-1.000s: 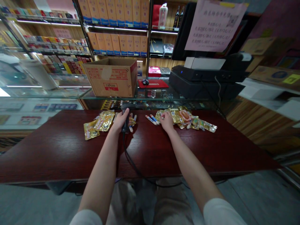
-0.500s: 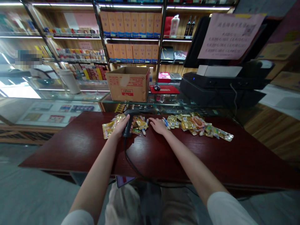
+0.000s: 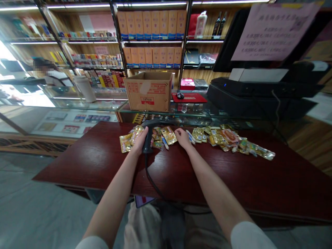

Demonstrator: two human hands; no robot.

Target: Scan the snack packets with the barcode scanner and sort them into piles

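My left hand (image 3: 140,141) is wrapped round the grip of a black handheld barcode scanner (image 3: 147,140), held over the table with its head pointing right. Beneath and beside it lies a pile of gold snack packets (image 3: 126,142), partly covered by the hand and scanner. My right hand (image 3: 183,138) is closed, with its fingertips at the right edge of one gold packet (image 3: 169,135); the exact grip is small to see. A blue-and-white stick-shaped packet (image 3: 165,142) lies just below that one. Right of my right hand spreads a second heap of gold packets (image 3: 218,136).
The dark red table (image 3: 171,173) backs onto a glass counter with a cardboard box (image 3: 147,93), a mouse (image 3: 180,95) and a till with a screen (image 3: 259,41). The scanner cable (image 3: 151,181) hangs over the front edge. A person (image 3: 53,74) is at the far left.
My right hand has closed at a gold packet, which has shifted right and turned slightly. My left hand keeps the scanner over the left pile. The whole view has swung a little left.
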